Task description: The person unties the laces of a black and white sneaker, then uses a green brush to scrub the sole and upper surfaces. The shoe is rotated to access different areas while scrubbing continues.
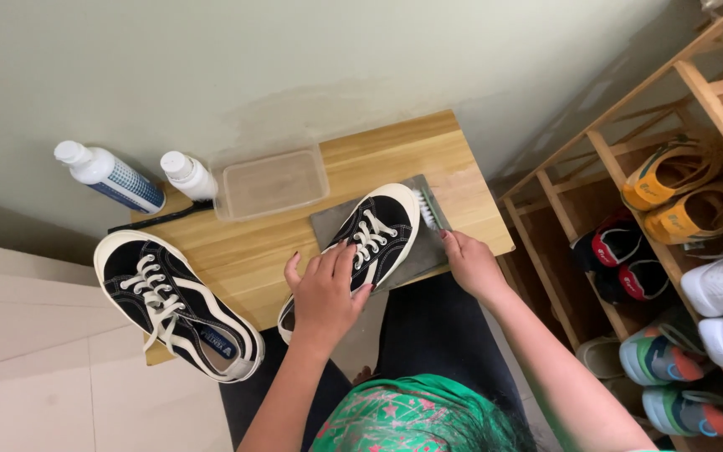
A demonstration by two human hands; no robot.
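A black sneaker with white laces and a white sole (378,230) lies on a grey cloth (424,255) on a small wooden table (395,151). My left hand (325,289) presses down on the sneaker's opening and tongue, holding it. My right hand (469,264) grips a brush (427,208) whose white bristles touch the sneaker's toe side. The matching sneaker (173,305) rests on the table's left end, apart from both hands.
Two white bottles (110,176) (188,174) stand at the table's far left by the wall, with a thin black brush (159,219) below them. A clear plastic tub (271,182) sits beside them. A wooden shoe rack (596,155) with several shoes stands to the right.
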